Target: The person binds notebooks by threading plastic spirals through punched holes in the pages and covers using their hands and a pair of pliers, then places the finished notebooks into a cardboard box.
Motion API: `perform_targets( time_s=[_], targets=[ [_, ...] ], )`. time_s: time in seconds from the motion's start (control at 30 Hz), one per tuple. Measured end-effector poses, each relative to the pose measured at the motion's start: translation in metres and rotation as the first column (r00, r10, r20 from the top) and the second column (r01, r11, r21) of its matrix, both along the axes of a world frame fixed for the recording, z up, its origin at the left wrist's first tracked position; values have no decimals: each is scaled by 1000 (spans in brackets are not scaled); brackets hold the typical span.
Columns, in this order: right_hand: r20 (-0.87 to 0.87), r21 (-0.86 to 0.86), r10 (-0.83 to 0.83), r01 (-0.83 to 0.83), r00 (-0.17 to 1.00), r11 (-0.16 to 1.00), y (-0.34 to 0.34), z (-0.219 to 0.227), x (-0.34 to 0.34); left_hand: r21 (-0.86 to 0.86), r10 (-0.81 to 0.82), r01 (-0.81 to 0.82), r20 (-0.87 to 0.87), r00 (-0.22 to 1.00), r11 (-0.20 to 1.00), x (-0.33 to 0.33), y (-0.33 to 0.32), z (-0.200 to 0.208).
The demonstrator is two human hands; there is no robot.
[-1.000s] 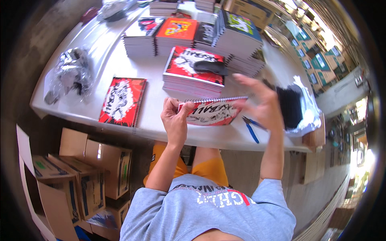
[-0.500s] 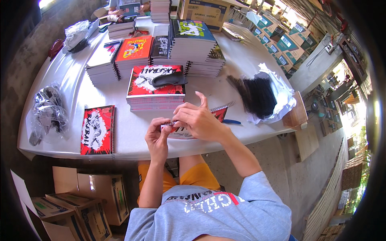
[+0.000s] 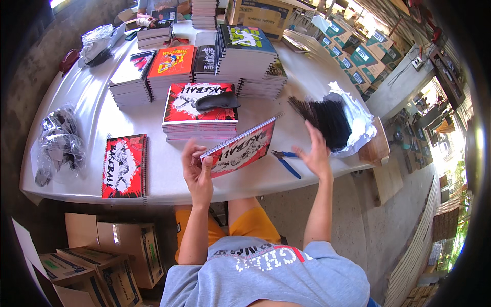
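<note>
My left hand (image 3: 196,169) grips the left corner of a red spiral notebook (image 3: 245,149), which is tilted up above the table's near edge. A wire coil runs along the notebook's upper edge, and its end sticks out past the far right corner. Off to the right, my right hand (image 3: 317,153) is open, with fingers spread and nothing held. Close beside that hand lie blue-handled cutting pliers (image 3: 287,165) on the tabletop. Just beyond its fingertips is a bundle of black coils (image 3: 330,123) resting on crumpled white wrapping.
A stack of red notebooks (image 3: 200,125) bears a dark curved object (image 3: 217,101). Another red notebook (image 3: 124,166) lies at left, near a clear plastic bag (image 3: 64,143). More notebook stacks (image 3: 245,61) stand behind. Cardboard boxes (image 3: 110,261) sit below left; another person's hand (image 3: 148,22) shows at the far side.
My right hand has left the notebook's corner by my left hand and moved right, opening. The notebook has tilted up into clearer view. The pliers show more fully, now turned.
</note>
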State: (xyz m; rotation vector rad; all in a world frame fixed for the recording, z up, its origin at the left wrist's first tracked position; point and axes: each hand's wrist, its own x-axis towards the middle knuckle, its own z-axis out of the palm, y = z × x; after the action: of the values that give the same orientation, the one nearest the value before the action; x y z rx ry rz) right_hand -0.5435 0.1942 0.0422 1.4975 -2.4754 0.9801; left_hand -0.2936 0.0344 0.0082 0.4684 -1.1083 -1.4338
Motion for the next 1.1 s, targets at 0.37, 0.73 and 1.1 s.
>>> perform_targets(
  time_s=[0.37,0.73,1.1],
  targets=[
    [-84,427,-256,267,963,864,22,-88,32,-202,54,-3,246,968,979,-4,-9,-12],
    [-129,-28,214,-220,968,975,-9,52,168,-231,295,-271,76,952,935,-2,12,2],
    [-122,90,285,-276,951,957,-12,75,169,-557,490,-387,42,871,735,1,15,3]
  ],
)
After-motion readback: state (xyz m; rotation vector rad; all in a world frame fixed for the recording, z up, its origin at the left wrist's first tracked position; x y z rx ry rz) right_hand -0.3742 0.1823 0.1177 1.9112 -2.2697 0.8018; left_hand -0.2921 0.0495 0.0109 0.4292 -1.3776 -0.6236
